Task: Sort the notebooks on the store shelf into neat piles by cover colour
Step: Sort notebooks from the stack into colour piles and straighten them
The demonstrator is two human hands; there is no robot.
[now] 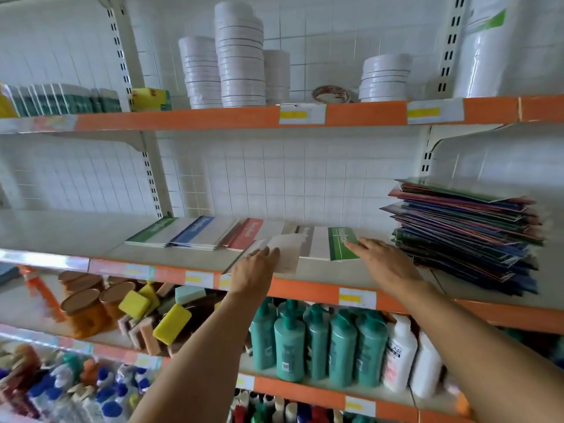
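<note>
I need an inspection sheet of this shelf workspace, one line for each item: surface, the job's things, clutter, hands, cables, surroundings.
Surface: middle shelf, pale board with an orange front edge.
Job's things: green pile, blue pile and red pile lie side by side; a grey notebook and a green notebook lie to their right.
Clutter: tall mixed stack of covers at the right, edges uneven.
Hands: left hand holds a pale notebook; right hand lies with straight fingers on the green notebook.
Cables: nothing seen.
Surroundings: white round boxes above; teal bottles and sponges below.
</note>
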